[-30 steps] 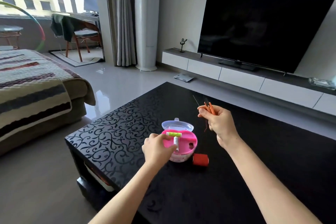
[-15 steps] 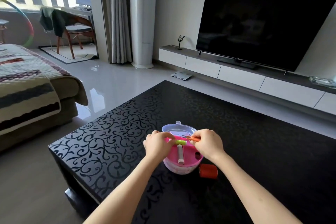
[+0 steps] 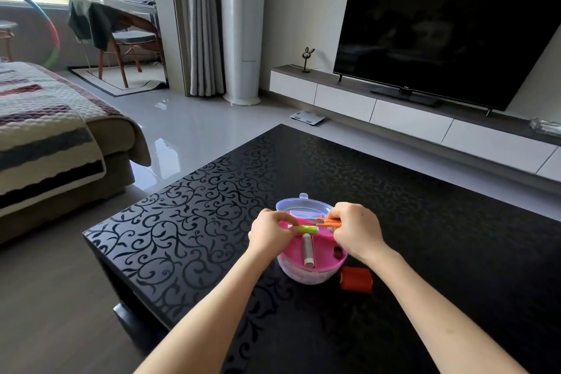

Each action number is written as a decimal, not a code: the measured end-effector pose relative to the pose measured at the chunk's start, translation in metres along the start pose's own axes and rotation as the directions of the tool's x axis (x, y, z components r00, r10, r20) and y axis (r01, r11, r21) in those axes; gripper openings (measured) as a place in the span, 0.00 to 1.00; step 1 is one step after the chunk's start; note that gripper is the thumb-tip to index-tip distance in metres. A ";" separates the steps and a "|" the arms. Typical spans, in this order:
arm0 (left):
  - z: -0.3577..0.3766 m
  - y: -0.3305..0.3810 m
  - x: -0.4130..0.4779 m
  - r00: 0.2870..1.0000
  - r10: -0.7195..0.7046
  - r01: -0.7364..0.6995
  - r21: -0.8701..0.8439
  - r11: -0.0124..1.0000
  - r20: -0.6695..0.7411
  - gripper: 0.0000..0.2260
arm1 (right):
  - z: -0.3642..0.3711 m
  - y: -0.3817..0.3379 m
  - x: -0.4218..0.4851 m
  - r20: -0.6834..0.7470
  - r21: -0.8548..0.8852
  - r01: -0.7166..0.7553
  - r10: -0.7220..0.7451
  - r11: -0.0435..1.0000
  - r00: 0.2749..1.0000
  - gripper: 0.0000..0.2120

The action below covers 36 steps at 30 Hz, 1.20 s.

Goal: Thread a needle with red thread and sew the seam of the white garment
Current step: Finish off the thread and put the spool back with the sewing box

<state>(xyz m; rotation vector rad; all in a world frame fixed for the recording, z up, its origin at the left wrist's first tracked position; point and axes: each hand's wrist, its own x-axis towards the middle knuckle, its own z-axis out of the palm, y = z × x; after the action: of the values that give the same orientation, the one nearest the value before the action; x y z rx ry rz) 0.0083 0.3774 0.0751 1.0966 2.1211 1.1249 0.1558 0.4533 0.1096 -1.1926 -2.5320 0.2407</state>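
Pinching tube, left hand, gripping scissors, right hand

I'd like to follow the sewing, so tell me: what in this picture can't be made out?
Needle: head view, too small to find, if there at all.
Orange tool: head view, the right hand's grip covers one end, so its kind is unclear.
Green tube: the left hand hides one end.
Red spool: any loose thread is too thin to see.
White garment: not in the frame.

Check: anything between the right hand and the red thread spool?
Nothing visible. The red thread spool lies bare on the table beside the pink sewing box. The right hand grips an orange tool, though.
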 end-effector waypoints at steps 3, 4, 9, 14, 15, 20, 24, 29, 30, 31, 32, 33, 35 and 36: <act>0.001 -0.001 0.002 1.000 0.010 -0.010 0.009 1.000 0.001 0.03 | 0.003 -0.001 -0.001 -0.002 0.037 -0.001 0.001 0.999 1.000 0.06; 0.001 -0.001 0.002 1.000 0.010 -0.010 0.006 1.000 -0.001 0.04 | 0.005 -0.001 -0.001 0.000 0.051 -0.007 0.007 0.999 1.000 0.05; 0.002 -0.001 0.003 1.000 0.006 -0.006 0.009 1.000 -0.006 0.07 | 0.016 0.003 -0.003 -0.004 0.149 -0.023 0.024 0.989 1.000 0.06; 0.000 -0.001 0.005 1.000 0.006 -0.006 0.032 0.999 0.012 0.05 | 0.006 0.007 0.000 0.111 0.158 -0.028 0.011 0.987 0.994 0.04; -0.001 -0.001 0.005 1.000 0.002 -0.002 0.009 1.000 0.025 0.05 | 0.004 0.009 0.000 0.117 0.185 -0.044 0.022 0.982 0.993 0.05; -0.008 -0.002 0.008 0.995 -0.068 0.084 -0.241 0.967 0.076 0.16 | 0.010 0.035 0.019 -0.085 0.451 -0.322 0.399 0.832 0.913 0.14; -0.011 -0.008 0.012 0.982 -0.154 0.183 -0.335 0.924 0.111 0.18 | 0.028 0.038 0.035 0.161 0.570 -0.563 0.591 0.599 0.791 0.16; -0.006 -0.019 0.016 0.939 -0.200 0.320 -0.501 0.804 0.280 0.38 | 0.047 0.034 0.047 0.430 0.742 -0.633 0.568 0.221 0.702 0.10; -0.005 -0.018 0.015 0.934 -0.197 0.335 -0.535 0.776 0.299 0.37 | 0.047 0.033 0.047 0.443 0.759 -0.624 0.553 0.188 0.706 0.08; -0.004 -0.017 0.014 0.931 -0.197 0.345 -0.565 0.750 0.307 0.37 | 0.044 0.032 0.047 0.445 0.772 -0.613 0.544 0.169 0.711 0.09; -0.004 -0.016 0.013 0.933 -0.198 0.344 -0.583 0.736 0.301 0.37 | 0.042 0.032 0.045 0.440 0.789 -0.595 0.535 0.153 0.721 0.10; -0.005 -0.014 0.013 0.939 -0.197 0.331 -0.588 0.738 0.282 0.37 | 0.036 0.033 0.044 0.432 0.816 -0.564 0.511 0.130 0.743 0.11; -0.012 -0.009 0.010 0.961 -0.176 0.273 -0.608 0.745 0.216 0.33 | 0.027 0.034 0.036 0.413 0.879 -0.474 0.426 0.045 0.805 0.14; -0.016 -0.006 0.008 0.972 -0.152 0.232 -0.620 0.750 0.180 0.30 | 0.020 0.035 0.029 0.397 0.901 -0.435 0.387 0.011 0.832 0.17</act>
<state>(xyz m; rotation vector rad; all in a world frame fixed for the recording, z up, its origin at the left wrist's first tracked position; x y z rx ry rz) -0.0101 0.3749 0.0781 0.5819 1.5125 1.4782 0.1562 0.4976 0.0874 -1.1606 -1.1931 1.7796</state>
